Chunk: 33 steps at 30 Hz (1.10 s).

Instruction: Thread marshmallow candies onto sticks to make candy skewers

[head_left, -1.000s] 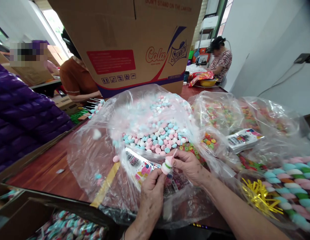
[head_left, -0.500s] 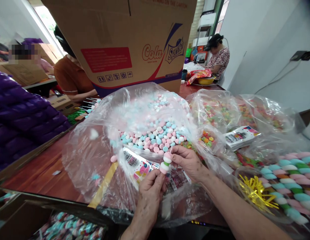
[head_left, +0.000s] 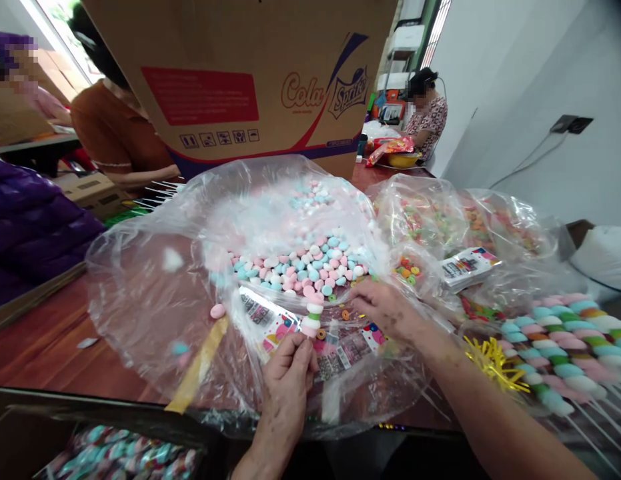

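My left hand is closed, thumb against fingers, around the lower end of a marshmallow skewer. The skewer stands upright with pink and white marshmallows and a green gummy ring between them. To its right, my right hand hovers with fingertips slightly apart, nothing visible between them. It is nearest to a few gummy rings scattered on clear plastic. Just beyond both hands lies a heap of pink, blue and white marshmallows in a large open plastic bag. Printed wrappers lie beneath the skewer.
A tall cardboard carton stands behind the bag. At right are bags of gummy rings, a wrapper stack, gold ties and finished skewers. A box of wrapped candy sits lower left. Other people work beyond.
My right hand has let go of the skewer's top and moved right, towards the gummy rings. My left hand still holds the skewer, slightly further left. The whole view has shifted a little.
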Each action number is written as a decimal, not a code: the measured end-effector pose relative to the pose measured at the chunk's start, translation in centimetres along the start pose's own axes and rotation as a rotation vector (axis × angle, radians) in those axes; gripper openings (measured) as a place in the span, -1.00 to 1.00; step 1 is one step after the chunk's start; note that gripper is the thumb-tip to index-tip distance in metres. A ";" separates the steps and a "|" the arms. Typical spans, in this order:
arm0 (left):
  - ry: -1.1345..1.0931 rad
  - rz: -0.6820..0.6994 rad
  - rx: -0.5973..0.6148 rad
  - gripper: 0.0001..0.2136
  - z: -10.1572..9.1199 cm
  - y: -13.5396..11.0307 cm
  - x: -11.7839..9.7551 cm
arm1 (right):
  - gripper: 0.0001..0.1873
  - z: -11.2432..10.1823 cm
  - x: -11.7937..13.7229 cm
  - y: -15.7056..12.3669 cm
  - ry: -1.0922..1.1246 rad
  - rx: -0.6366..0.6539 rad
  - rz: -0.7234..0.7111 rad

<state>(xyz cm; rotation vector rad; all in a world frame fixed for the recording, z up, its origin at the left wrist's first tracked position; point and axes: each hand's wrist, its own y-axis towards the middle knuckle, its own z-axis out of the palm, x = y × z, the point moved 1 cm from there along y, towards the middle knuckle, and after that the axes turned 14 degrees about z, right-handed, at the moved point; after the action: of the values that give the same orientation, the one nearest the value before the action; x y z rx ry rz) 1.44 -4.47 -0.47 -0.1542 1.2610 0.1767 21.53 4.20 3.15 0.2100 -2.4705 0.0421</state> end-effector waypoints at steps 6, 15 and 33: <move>-0.118 0.044 -0.075 -0.71 -0.3 -0.1 0.1 | -0.86 2.9 1.1 -0.5 -0.222 0.069 -0.052; -0.128 0.078 -0.110 -0.76 -0.4 -0.4 0.5 | -0.79 5.3 3.1 -1.7 -0.104 0.001 -0.320; 0.149 0.155 0.010 -0.74 -0.8 0.0 1.4 | -0.82 8.1 2.6 -2.1 -0.300 -0.216 -0.513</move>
<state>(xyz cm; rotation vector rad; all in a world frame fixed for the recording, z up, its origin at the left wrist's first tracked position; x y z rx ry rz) 1.06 -4.55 -2.08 -0.0622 1.4224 0.2967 14.90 1.09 -1.65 0.7951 -2.6100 -0.5037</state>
